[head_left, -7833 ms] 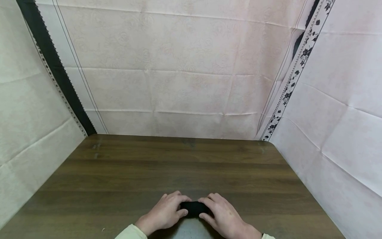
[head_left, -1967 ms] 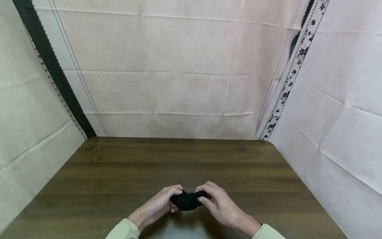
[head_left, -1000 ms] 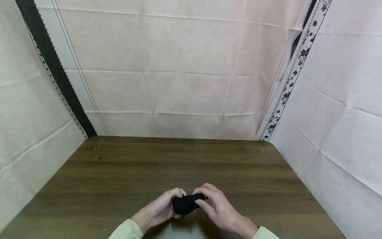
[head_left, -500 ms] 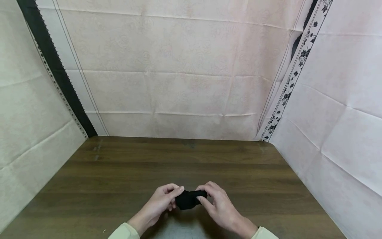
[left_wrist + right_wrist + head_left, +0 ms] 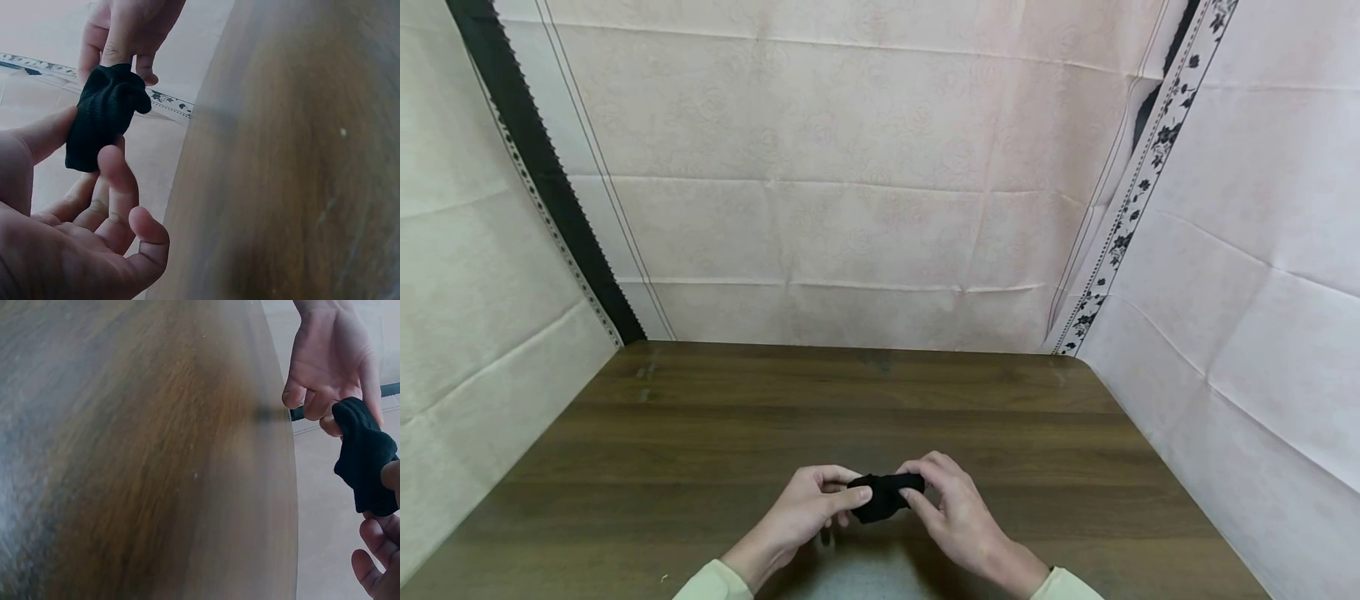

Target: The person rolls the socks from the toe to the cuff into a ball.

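A small black sock [image 5: 882,498], bunched into a short roll, is held between both hands above the near part of the table. My left hand [image 5: 801,508] pinches its left end, the thumb on the near side. At the other end, my right hand [image 5: 955,512] grips it between thumb and fingers. In the left wrist view the black sock [image 5: 103,119] shows soft knit folds and a straight lower edge. The right wrist view has the black sock [image 5: 364,456] at the right, with the left hand [image 5: 331,359] beyond it.
A brown wood-grain table [image 5: 850,408] spreads beneath the hands. Pale cloth walls stand at the back [image 5: 865,225], left [image 5: 482,275] and right [image 5: 1262,292]. A tiny white scrap [image 5: 663,577] lies near the front left.
The sock, low at the table 7.8 s ago, is now higher, with both hands still on it. Over the last second, my left thumb has shifted along its near side and the sock looks less rounded.
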A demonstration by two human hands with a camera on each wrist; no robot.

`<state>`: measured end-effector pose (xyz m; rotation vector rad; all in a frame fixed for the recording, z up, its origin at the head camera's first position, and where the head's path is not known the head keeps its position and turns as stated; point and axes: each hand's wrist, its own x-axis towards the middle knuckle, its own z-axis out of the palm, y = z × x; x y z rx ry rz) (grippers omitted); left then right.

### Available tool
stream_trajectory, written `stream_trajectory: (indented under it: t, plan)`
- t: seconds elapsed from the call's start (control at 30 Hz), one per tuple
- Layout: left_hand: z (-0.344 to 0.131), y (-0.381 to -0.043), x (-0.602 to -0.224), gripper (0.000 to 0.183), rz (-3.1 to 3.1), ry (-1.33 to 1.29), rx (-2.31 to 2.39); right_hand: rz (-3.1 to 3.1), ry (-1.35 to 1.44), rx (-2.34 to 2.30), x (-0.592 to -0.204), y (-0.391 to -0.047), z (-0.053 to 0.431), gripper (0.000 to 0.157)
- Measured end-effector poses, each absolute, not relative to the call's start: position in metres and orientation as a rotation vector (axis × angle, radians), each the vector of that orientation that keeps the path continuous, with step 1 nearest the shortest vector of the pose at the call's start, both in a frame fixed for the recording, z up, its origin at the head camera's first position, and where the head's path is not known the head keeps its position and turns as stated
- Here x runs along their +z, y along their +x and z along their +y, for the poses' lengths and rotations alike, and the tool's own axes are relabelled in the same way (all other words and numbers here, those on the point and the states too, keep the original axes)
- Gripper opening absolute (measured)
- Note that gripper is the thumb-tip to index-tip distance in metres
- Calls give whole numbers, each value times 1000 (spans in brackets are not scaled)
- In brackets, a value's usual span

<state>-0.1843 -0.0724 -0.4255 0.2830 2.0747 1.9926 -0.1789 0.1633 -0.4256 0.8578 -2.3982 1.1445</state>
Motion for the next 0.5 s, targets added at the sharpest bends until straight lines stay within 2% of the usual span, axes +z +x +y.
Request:
stream_trajectory:
  t: [0.3, 0.5]
  plan:
    - [-71, -188, -432, 28, 2094, 225, 2036, -2397, 763, 1082, -427, -181, 159, 41]
    - [-70, -186, -430, 27, 2124, 182, 2075, -2208, 778, 995, -420, -181, 151, 35]
